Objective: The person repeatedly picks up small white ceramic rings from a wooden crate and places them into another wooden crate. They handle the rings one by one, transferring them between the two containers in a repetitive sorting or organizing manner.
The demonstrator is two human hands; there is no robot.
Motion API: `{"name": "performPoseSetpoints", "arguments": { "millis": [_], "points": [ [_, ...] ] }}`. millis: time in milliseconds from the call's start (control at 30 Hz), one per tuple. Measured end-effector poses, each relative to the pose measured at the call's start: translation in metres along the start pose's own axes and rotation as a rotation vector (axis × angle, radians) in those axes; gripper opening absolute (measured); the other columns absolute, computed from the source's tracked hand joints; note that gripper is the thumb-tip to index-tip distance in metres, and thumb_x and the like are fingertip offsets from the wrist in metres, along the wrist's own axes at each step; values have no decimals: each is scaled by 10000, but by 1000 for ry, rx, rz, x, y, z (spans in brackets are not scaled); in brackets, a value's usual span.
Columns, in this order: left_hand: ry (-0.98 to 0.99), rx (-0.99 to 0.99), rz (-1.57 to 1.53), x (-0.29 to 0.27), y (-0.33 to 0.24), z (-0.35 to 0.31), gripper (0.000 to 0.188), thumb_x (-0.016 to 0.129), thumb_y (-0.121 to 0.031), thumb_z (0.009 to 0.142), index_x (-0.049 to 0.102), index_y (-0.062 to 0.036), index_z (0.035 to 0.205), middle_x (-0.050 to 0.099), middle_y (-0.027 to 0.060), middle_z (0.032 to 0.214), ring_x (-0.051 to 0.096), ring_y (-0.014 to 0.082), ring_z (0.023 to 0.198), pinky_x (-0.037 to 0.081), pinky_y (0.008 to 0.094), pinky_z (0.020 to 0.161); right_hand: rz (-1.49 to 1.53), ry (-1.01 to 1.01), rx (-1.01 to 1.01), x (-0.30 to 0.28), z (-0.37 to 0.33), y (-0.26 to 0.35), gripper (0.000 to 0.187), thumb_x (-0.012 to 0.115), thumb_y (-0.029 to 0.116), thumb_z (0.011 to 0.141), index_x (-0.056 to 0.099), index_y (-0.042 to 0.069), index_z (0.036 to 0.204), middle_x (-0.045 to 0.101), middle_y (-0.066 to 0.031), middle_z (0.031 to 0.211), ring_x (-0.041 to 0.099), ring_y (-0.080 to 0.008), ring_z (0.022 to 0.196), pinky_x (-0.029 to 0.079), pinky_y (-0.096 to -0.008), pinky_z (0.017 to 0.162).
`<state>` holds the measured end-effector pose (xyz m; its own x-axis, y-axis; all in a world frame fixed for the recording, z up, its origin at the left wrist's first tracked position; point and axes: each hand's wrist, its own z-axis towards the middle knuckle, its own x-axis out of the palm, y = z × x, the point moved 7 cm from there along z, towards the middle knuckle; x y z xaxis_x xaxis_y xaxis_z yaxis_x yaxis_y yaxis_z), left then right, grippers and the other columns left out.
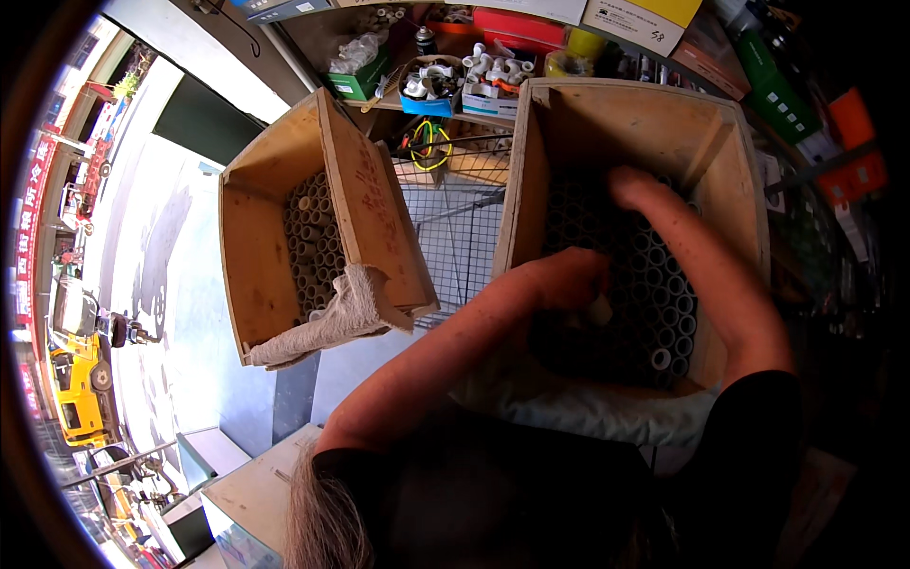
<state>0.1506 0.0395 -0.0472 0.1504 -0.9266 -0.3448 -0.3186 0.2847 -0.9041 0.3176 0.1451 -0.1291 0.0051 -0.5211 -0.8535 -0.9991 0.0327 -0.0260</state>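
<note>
Both my arms reach into a deep wooden box (633, 119) on the right, which holds many short white plastic pipe pieces (667, 316) standing on end with their round openings up. My left hand (573, 275) is closed around a pale, tilted pipe piece (599, 310) that sticks out below the fingers. Farther back in the box, my right hand (630, 188) reaches down by the far pipes. Its fingers are lost in shadow. Much of the box's middle and left is too dark to make out single pieces.
To the left, a second wooden box (256, 275) holds more pipe ends, a grey cloth (327, 327) draped over its near edge. Wire mesh (460, 237) fills the gap. Small boxes of white fittings (493, 71) line the back shelf. A light cloth (607, 417) covers the right box's front edge.
</note>
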Motion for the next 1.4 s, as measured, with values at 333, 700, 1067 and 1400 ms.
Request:
{"name": "performPoseSetpoints", "arguments": {
  "millis": [333,700,1067,1400],
  "points": [
    [-37,-27,36,2,8,2,191,537,-37,749,618,-63,921,638,160,897,616,306,889,491,377,768,18,4,-26,1,4,-1,241,510,89,770,675,19,931,636,-213,1006,616,-345,939,488,-405,798],
    [-136,-42,50,-9,1,0,208,527,-14,730,618,-61,911,640,155,896,626,298,887,505,367,752,-12,114,-67,-33,-15,14,231,517,78,752,673,7,907,647,-206,960,623,-322,913,481,-409,780],
    [-728,-44,-261,-56,5,-7,165,546,-32,777,576,9,934,639,205,857,647,310,823,516,367,707,567,327,-168,-125,-76,51,362,568,347,858,622,32,1026,655,-69,955,629,-160,885,506,-293,745],
    [-714,-98,-903,-64,14,-12,307,503,-139,878,456,54,1112,585,167,969,648,254,778,583,356,617,539,380,-249,-148,-126,76,391,715,239,773,584,18,1068,647,-65,920,607,-129,801,497,-262,684]
  ]
}}
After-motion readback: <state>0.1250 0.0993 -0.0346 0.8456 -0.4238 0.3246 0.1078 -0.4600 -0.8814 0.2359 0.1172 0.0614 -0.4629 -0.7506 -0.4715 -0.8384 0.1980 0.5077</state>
